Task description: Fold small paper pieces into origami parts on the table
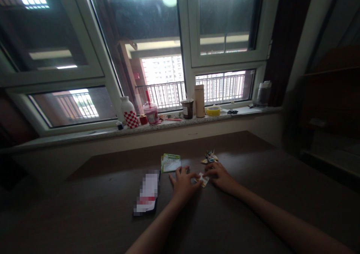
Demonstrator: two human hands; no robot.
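Observation:
A small piece of printed paper [204,181], white with yellow and orange patches, lies on the dark table between my two hands. My left hand [182,184] has thumb and index finger closed at its left edge, while the other fingers are spread. From the other side, my right hand [222,177] pinches the paper's upper right part with bent fingers. Just beyond the right hand sits a little heap of folded paper pieces [210,158] in mixed colours. Two green-edged printed sheets or cards [171,163] lie overlapped beyond my left hand.
A phone [147,194] with a blurred-out screen lies left of my left hand. Along the windowsill [112,132] stand a red-checked white bottle [129,113], a pink drink cup [151,112], a dark drink cup [187,108], a tan cylinder [199,101], yellow tape [213,111] and scissors [232,112].

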